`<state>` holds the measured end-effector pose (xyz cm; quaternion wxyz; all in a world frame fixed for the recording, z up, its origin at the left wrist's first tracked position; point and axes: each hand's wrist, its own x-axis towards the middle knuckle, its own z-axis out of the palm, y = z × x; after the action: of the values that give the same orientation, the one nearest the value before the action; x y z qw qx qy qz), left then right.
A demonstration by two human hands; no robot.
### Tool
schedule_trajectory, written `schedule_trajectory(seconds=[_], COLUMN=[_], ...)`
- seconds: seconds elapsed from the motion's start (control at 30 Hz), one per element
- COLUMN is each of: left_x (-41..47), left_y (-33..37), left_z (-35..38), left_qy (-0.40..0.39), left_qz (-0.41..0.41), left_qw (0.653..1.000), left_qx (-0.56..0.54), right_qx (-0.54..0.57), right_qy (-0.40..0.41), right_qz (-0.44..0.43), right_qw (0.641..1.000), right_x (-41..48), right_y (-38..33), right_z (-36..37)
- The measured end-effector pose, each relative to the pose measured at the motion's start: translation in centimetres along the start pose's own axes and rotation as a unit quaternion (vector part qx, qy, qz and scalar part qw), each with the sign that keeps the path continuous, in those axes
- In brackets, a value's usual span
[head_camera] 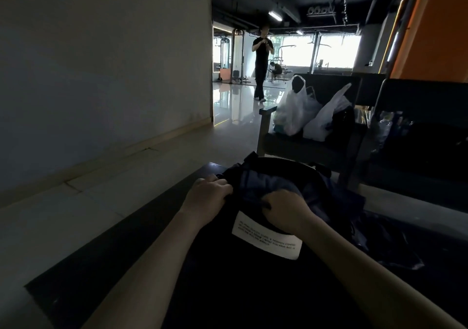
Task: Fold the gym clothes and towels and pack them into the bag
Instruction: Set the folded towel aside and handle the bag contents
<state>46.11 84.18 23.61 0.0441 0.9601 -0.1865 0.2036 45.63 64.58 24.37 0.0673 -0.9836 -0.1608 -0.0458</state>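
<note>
On a dark bench (114, 260), a black bag (228, 265) with a white label (267, 238) lies toward the far end, open and stuffed with a navy garment (263, 179). The left hand (209, 197) has its fingers curled tight on the bag's rim, while the right hand (285, 211) bunches the garment at the bag's mouth. Beyond, white plastic bags (293, 110) sit on a dark chair (316, 148), and a person in black (260, 60) stands on the glossy gym floor.

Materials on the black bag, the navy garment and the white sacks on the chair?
Bag: matte black fabric, likely woven, but too dark to be sure. It has a white printed label.
Garment: thin navy synthetic, probably; slight sheen, soft creases.
Sacks: thin translucent plastic film; glossy, crumpled, loop handles.
</note>
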Motion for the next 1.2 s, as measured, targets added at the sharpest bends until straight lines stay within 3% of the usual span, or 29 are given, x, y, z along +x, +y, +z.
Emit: schedule_trajectory(seconds=[0.1, 0.2, 0.37, 0.5, 0.57, 0.63, 0.73, 0.9, 1.2], left_x=[0.3, -0.3, -2.6, -3.0, -3.1, -3.3, -3.8, -4.5, -9.0], left_y=[0.0, 0.6, 0.5, 1.4, 2.6, 4.1, 6.8, 12.5, 25.2], left_z=[-1.5, -2.3, -2.2, -1.9, -1.9, -2.1, -2.5, -2.4, -2.8], left_qy=[0.1, 0.128, 0.066, 0.018, 0.005, 0.008, -0.023, -0.1, -0.14], left_qz=[0.008, 0.034, -0.024, -0.033, -0.017, -0.002, 0.01, 0.041, -0.002], left_qw=[0.994, 0.991, 0.993, 0.994, 0.993, 0.991, 0.989, 0.99, 0.961], left_qx=[-0.037, -0.035, -0.097, -0.101, -0.113, -0.136, -0.145, -0.094, -0.238], right_qx=[0.042, 0.027, 0.12, 0.143, 0.101, 0.08, 0.135, 0.169, 0.302], right_qy=[-0.062, -0.098, -0.107, 0.045, 0.101, 0.061, -0.029, 0.052, 0.042], right_qz=[0.021, 0.036, 0.031, -0.051, -0.042, -0.004, 0.018, 0.04, 0.204], right_qw=[0.997, 0.994, 0.986, 0.987, 0.989, 0.995, 0.99, 0.983, 0.93], right_x=[0.6, 0.6, -0.7, -4.4, -6.0, -7.0, -8.7, -14.3, -29.1], right_y=[0.2, -0.6, -1.5, -0.6, 1.0, 2.9, 4.7, 6.6, 12.3], right_z=[0.7, 1.4, -1.1, -3.7, -4.1, -3.7, -2.7, -3.0, -1.8])
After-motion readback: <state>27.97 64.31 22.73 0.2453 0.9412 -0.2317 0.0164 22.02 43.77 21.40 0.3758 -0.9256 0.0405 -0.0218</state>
